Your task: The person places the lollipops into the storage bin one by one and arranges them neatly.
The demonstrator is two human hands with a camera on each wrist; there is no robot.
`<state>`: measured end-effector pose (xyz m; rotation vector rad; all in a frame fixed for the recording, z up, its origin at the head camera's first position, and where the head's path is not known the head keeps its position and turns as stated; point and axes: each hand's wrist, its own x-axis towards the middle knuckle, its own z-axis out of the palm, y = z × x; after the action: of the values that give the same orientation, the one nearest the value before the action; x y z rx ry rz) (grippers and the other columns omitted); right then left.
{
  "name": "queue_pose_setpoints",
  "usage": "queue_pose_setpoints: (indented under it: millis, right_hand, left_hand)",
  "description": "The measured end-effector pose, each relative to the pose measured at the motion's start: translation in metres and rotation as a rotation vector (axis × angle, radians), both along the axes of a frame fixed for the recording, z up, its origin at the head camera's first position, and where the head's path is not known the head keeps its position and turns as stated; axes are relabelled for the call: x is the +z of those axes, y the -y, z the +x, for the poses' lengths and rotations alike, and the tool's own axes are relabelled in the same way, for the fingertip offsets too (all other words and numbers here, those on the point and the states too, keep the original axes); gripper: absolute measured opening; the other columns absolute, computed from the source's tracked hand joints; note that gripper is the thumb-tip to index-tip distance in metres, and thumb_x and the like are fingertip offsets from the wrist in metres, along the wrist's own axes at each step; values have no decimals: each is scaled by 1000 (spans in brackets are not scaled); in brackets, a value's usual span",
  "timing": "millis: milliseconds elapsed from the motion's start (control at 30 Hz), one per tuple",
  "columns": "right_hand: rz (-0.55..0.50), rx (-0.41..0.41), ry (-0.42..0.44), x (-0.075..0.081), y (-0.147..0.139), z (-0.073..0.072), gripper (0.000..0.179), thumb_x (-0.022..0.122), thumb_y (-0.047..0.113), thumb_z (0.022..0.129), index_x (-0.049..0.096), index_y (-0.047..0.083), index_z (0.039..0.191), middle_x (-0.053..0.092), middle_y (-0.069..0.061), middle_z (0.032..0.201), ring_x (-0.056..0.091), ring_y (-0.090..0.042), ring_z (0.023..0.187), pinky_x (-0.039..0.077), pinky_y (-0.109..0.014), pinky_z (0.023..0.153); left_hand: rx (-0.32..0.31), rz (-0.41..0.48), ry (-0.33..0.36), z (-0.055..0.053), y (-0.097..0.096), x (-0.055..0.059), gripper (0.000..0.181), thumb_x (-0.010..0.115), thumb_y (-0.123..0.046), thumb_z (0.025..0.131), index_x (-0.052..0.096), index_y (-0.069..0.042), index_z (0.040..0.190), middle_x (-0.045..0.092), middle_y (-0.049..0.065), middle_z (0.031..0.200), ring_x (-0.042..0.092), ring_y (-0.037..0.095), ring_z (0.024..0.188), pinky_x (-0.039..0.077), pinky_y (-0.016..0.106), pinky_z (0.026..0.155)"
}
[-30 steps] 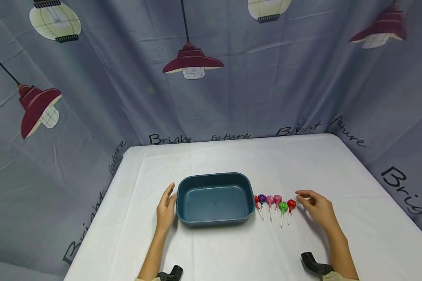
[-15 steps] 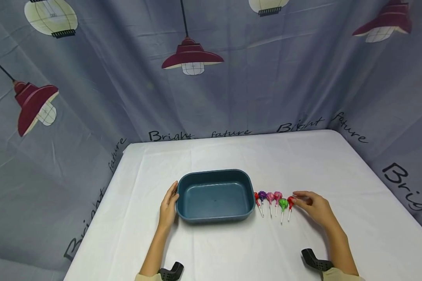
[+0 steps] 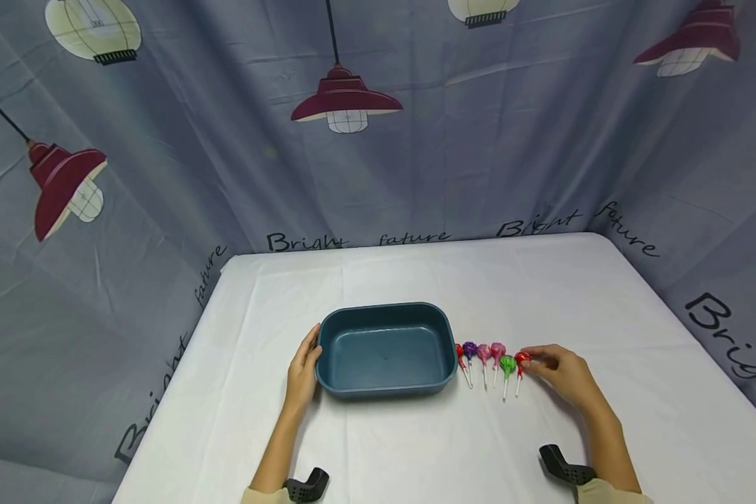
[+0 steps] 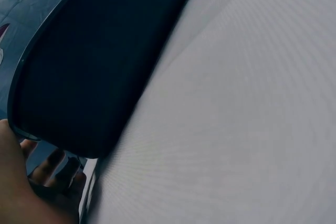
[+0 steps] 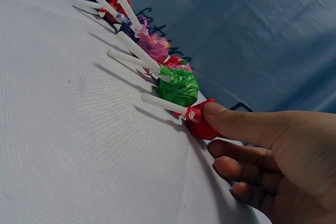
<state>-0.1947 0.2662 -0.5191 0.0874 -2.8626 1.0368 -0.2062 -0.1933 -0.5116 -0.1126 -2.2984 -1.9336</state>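
Note:
A dark blue-green rectangular basin (image 3: pixel 387 353) stands on the white-covered table. Against its left end rests my left hand (image 3: pixel 301 378), fingers along the outer wall and thumb by the rim (image 4: pixel 23 61). Right of the basin lies a row of wrapped lollipops with white sticks. At the row's right end, my right hand (image 3: pixel 565 374) pinches a red lollipop (image 5: pixel 198 121) by its head, the thumb on the near side and the index finger mostly hidden. Beside it lies a green lollipop (image 5: pixel 179 86). Further left are pink lollipops (image 3: pixel 484 353), a purple one (image 3: pixel 470 351) and another red one (image 3: pixel 459 352).
White cloth (image 3: pixel 428 448) covers the table. A grey-blue curtain (image 3: pixel 378 182) printed with lamps and lettering hangs behind and at both sides. Black wrist mounts (image 3: pixel 567 469) sit at both wrists. The leftmost red lollipop lies close against the basin's right end.
My right hand has moved slightly left onto the end red lollipop and taken hold of its head. The left hand has come in against the basin's left wall. The head view has shifted slightly.

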Motion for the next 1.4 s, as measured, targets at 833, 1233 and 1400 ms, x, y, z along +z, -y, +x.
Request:
queue_pose_setpoints:
  millis: [833,1233,1400]
  right_hand:
    - [-47,48,56,11,-4,4,34,68,22,84,64,2,111,63,-6,88,55,-17,76,45,-27,63]
    - [-325,142,116,13,-11,6,39,65,26,86,61,5,118,68,-8,103,62,-3,94,37,-9,79]
    - [-449,186,114,16,-9,7,40,64,22,87,59,1,121,67,-9,106,62,-7,97,39,-10,81]
  left_hand:
    - [63,-71,-33,-8,4,-19,40,43,-29,99,43,-27,139,42,-6,139,39,15,127,31,39,103]
    - [65,-72,-42,-8,3,-15,41,43,-24,99,43,-20,140,46,3,137,41,19,126,34,42,101]
    - [72,-87,-37,-6,2,-14,41,43,-23,99,42,-19,140,45,-3,138,41,16,126,35,39,101]
